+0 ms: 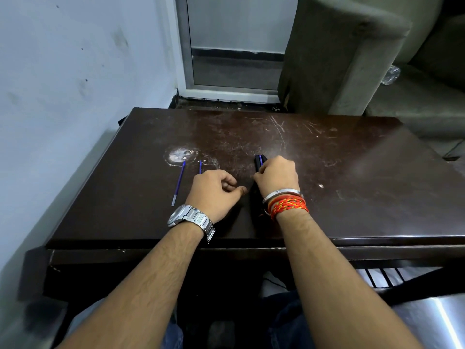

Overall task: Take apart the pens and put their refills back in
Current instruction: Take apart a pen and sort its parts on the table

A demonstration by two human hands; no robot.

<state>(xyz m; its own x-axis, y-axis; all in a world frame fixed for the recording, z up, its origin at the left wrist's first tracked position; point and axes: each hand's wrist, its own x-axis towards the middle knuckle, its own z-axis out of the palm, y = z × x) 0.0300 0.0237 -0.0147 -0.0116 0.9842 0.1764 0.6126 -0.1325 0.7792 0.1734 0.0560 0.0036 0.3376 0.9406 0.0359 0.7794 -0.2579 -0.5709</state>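
head view looks down on a dark, scratched wooden table (pixel 314 177) with a pale worn patch (pixel 179 154) near its left middle. both bare forearms reach onto it from the near edge.

the right hand (pixel 276 176), with a steel bangle and red thread band (pixel 289 205) at the wrist, is curled down over a dark bundle of pen barrels (pixel 259 162) lying on the table; the fingers wrap the bundle's far part, and whether they squeeze it or only rest on it cannot be told. a blue refill seems to run among the barrels, though the hand hides most of it.

the left hand (pixel 214 190), with a steel wristwatch (pixel 191 219), rests loosely curled on the table with nothing visibly in it, thumb pointing toward the bundle.

a loose blue refill (pixel 178 183) lies free on the table left of that hand, and a second refill (pixel 200 167) shows only its far end above the knuckles.

judging by their build, the refills are light, thin and a little bendy, prone to roll on the glossy top, so a fingertip pinch near the middle suits them, keeping off the inked tip. the barrels look rigid, smooth plastic, likely slippery; holding one near each end should give purchase for twisting it apart.
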